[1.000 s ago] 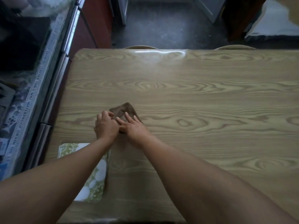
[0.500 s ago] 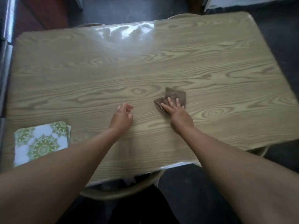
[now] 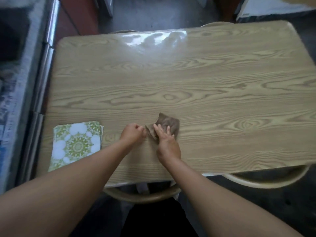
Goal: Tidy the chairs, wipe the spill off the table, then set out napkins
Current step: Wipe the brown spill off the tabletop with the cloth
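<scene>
**Wiping under way, napkins waiting**

While I watch from nearest in, two chair backs tuck under the near table edge. My right hand presses flat, fingers spread, on the one brown cloth; my left hand is curled, pinching its near corner, I judge. One napkin stack lies left. No spill shows. Next: finish wiping, then lift napkins. Two chair tops peek beyond.

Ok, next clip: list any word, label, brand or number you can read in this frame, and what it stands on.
None can be read.
Printed strip at the left edge, beside the table: dark marks that look like lettering, too blurred to read.
Napkins: green and white pattern only, no text.
Brown cloth: no label visible.
</scene>
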